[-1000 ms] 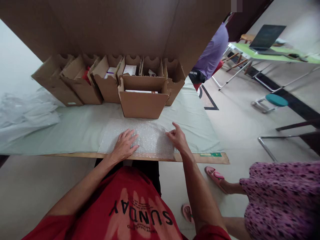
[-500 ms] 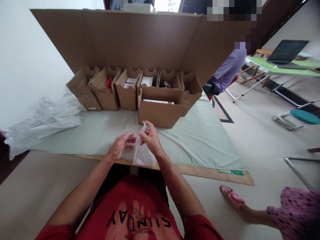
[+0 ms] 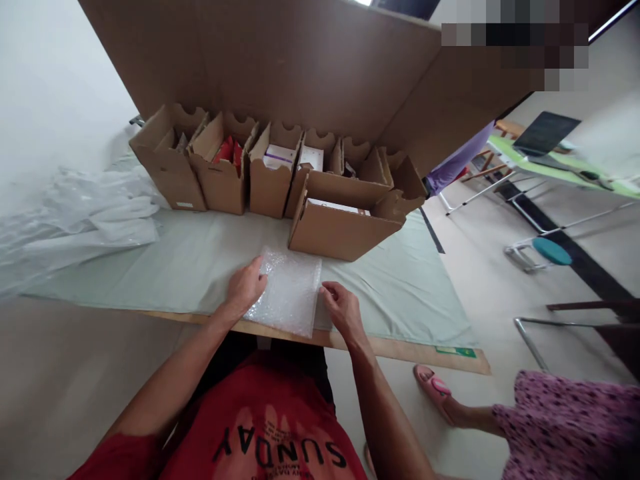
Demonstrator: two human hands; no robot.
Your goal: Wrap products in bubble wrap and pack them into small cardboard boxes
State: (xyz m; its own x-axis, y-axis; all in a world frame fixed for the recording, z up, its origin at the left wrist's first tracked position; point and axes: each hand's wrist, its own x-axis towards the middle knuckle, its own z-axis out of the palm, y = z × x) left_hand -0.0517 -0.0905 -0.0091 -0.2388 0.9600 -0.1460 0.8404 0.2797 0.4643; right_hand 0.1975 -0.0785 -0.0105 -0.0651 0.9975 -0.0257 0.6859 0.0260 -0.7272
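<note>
A clear bubble wrap sheet (image 3: pixel 289 293) lies flat on the pale green cloth at the table's near edge; whether it is a bag I cannot tell. My left hand (image 3: pixel 246 285) is closed on its left edge, thumb and index finger toward the upper corner. At the right edge my right hand (image 3: pixel 344 308) has its fingers curled in a pinch, tips at the sheet's border. Just behind the sheet stands a cardboard bin (image 3: pixel 345 230) set sideways, with a white box (image 3: pixel 337 206) inside.
Several cardboard bins (image 3: pixel 270 190) stand in a row before a tall cardboard panel (image 3: pixel 300 67). Crumpled clear plastic (image 3: pixel 95 217) is heaped at the left. A person's patterned clothing (image 3: pixel 560 420) and sandalled foot show at lower right. A teal stool (image 3: pixel 551 251) stands farther off.
The bubble wrap, earlier partly lifted and folded between my hands, now lies spread flat. My right hand has moved right and down, and my left hand has closed. The view has tilted.
</note>
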